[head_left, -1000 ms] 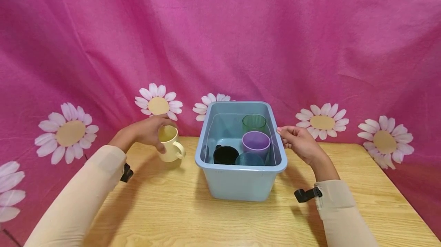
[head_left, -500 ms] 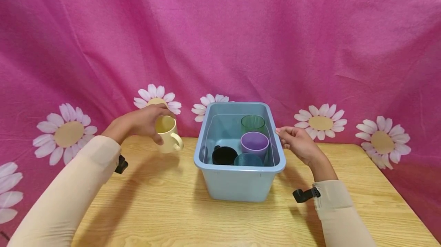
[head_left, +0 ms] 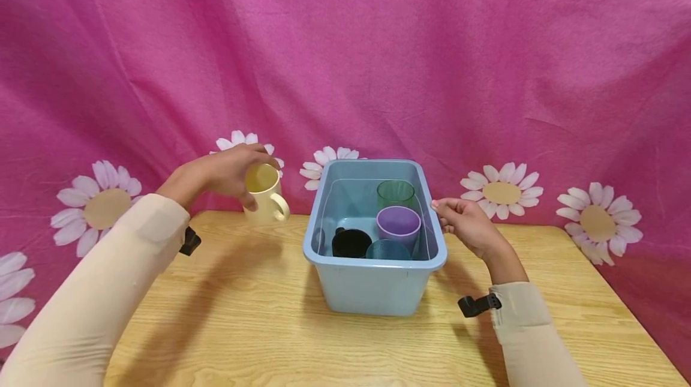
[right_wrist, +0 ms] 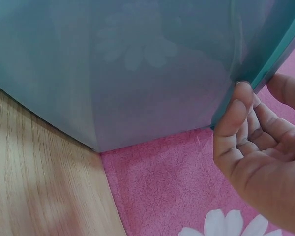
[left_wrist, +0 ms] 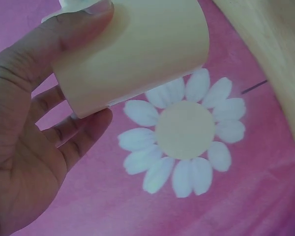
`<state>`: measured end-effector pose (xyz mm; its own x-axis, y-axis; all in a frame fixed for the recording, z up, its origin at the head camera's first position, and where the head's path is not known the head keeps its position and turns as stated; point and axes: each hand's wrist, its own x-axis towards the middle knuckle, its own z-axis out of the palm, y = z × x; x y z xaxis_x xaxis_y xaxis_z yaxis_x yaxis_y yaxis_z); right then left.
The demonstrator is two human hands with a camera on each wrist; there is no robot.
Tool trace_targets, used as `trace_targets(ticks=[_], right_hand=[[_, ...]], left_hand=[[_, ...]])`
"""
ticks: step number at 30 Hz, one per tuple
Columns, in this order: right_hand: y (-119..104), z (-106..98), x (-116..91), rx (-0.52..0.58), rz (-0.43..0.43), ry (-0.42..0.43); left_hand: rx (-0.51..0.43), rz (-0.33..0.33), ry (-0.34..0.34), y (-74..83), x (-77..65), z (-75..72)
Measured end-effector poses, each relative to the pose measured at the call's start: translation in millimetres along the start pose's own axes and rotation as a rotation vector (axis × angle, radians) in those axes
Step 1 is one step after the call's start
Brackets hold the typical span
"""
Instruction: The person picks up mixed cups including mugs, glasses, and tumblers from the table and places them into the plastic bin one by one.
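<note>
A pale yellow mug (head_left: 266, 206) is held up over the table, left of the bin, by my left hand (head_left: 224, 174). In the left wrist view the thumb lies along one side of the mug (left_wrist: 137, 49) and the fingers reach round the other. Its handle points toward the bin. My right hand (head_left: 469, 225) pinches the right rim of the blue plastic bin (head_left: 372, 285); the right wrist view shows fingers and thumb at that rim (right_wrist: 268, 59). Inside the bin stand a black mug (head_left: 351, 244), a purple cup (head_left: 398, 223), a green glass (head_left: 396, 192) and a bluish glass (head_left: 388, 250).
The wooden table (head_left: 259, 327) carries the bin near its middle. Close behind it hangs a pink cloth (head_left: 378, 63) printed with white daisies. The table's right edge (head_left: 621, 297) slants away past my right arm.
My left hand has lifted the yellow mug up off the table, and its shadow has spread on the wood. The right hand stays at the bin's rim.
</note>
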<state>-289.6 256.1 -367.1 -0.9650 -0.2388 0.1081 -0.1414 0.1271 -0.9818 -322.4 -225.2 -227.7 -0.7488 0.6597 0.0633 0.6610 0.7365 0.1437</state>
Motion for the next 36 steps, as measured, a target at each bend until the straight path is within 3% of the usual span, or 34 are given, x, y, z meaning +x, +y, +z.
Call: trace_targets(ticks=[20,36], right_hand=[[-2,0,1,0.02,0.004,0.006],[-3,0,-1,0.002,0.003,-0.003]], left_hand=[[0.091,-0.055,-0.002,21.9,16.0,-31.7],[0.072,-0.005,0.023,45.2,37.7,-40.9]])
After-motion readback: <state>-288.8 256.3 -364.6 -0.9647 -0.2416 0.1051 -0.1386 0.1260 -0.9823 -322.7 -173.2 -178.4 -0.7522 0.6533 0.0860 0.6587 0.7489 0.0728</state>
